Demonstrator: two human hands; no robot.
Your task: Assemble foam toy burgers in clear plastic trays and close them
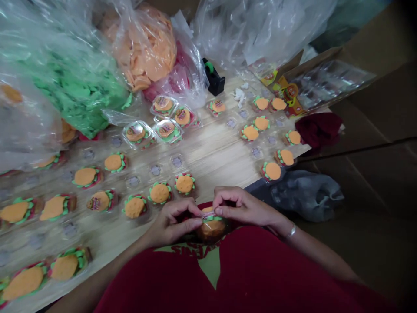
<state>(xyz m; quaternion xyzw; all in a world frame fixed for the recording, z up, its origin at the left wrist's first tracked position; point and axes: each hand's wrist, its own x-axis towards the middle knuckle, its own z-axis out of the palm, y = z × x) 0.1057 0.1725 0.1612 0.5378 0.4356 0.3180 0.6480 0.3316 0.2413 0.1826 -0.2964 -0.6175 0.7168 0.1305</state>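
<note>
Both my hands meet just above my lap at the near edge of the wooden table. My left hand and my right hand pinch a small toy burger between their fingertips. It has an orange bun, a green layer and a clear plastic cover. Rows of similar toy burgers in clear blister trays lie on the table just ahead of my hands. Four closed clear cups with labelled burgers sit further back.
Big plastic bags of green pieces and orange pieces fill the back left. A black tape dispenser stands behind the cups. A printed carton and clear trays lie at the right, with dark red cloth and grey cloth.
</note>
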